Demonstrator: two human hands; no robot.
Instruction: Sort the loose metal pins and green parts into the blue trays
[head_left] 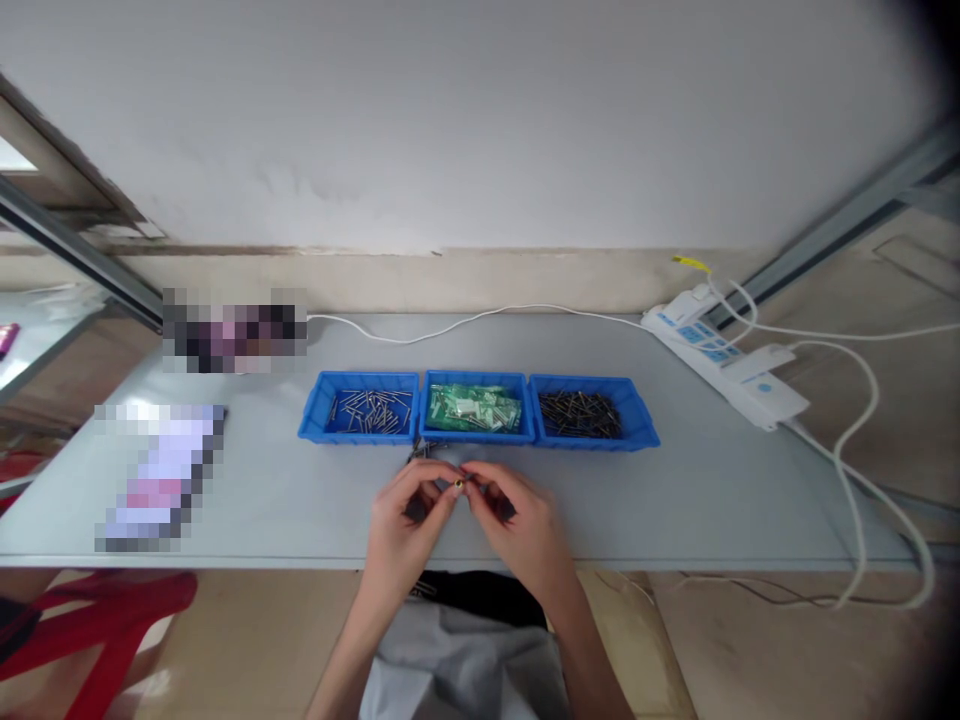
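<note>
Standing at lower left, a red stool (112, 640), partly hidden by the edge of the grey surface (285, 510). On the surface, far left: a flat item (161, 480), pixelated, cannot tell what; behind it a second pixelated item (236, 335), darker, near the wall. A white cable (465, 322) runs from there along the back toward the right.

Next, three blue bins in a row, side by side. Left bin (321, 408): loose silvery pins (375, 410), scattered at all angles. Just in front of the gap between left and middle bins, a few small dark metal pieces (429, 449), partly behind the hand; shape unclear.

Left hand (397, 515): thumb and forefinger together, pinching a small part (459, 484) with a brass-coloured round end. Part sits above the surface, in front of the middle bin (480, 437), which holds green-tinted plastic packaging (472, 408). Right hand (529, 520): thumb and forefinger likewise closed on the part, tips meeting the left ones.

Right bin (637, 425): a heap of dark pins (581, 415). Far right: white power strip (720, 365), slanting, plugs seated, white cords looping off the surface.
</note>
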